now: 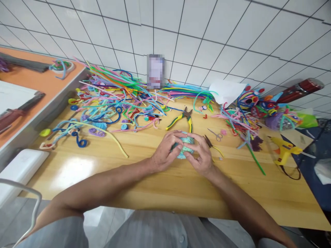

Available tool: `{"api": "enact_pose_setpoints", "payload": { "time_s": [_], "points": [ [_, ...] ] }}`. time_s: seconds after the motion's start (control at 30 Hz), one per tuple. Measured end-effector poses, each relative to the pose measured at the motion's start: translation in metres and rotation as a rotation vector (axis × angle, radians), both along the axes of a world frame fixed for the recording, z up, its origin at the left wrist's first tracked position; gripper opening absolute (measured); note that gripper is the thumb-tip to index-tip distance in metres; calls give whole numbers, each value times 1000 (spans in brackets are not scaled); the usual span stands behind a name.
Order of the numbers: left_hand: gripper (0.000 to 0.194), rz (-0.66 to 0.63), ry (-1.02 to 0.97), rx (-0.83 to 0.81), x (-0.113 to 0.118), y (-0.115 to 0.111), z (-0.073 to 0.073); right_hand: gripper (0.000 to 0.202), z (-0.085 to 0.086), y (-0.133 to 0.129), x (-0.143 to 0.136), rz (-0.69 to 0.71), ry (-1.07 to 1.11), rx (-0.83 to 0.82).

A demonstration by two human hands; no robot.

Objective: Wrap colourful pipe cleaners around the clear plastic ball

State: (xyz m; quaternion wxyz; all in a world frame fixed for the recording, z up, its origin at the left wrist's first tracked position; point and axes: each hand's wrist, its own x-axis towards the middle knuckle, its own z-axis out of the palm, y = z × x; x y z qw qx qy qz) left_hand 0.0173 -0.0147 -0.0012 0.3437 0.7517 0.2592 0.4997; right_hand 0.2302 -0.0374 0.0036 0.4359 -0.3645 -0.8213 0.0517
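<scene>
Both of my hands hold a rounded green and light-blue ball of pipe cleaners (188,145) above the wooden table. My left hand (169,150) wraps the ball's left side, its fingers bent over the top. On the right side, my right hand (201,155) grips it between thumb and curved fingers. Just beyond the ball lie yellow-green pliers (189,122) with spread handles. Beside my right hand is a second pair of pliers with yellow handles (218,151), partly hidden by the hand. Small scissors (216,135) lie to its right.
Tangled colourful pipe cleaners (103,110) cover the table's back left. A phone (155,72) leans on the tiled wall. At right are a yellow glue gun (286,150), more pipe cleaners (240,122), decorated figures (249,100) and a red cylinder (301,90). A white case (23,168) sits left.
</scene>
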Motion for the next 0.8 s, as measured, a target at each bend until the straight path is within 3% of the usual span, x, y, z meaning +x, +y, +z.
{"api": "enact_pose_setpoints", "payload": {
  "time_s": [0.2,0.43,0.8],
  "points": [
    [10,-41,-39,-48,0,3,5,32,0,-1,-5,18,51,5],
    [7,-23,-35,12,1,4,6,24,6,-8,-7,8,198,-199],
    [8,-61,-30,33,3,0,8,14,12,-10,-9,-18,136,-173]
  ]
}}
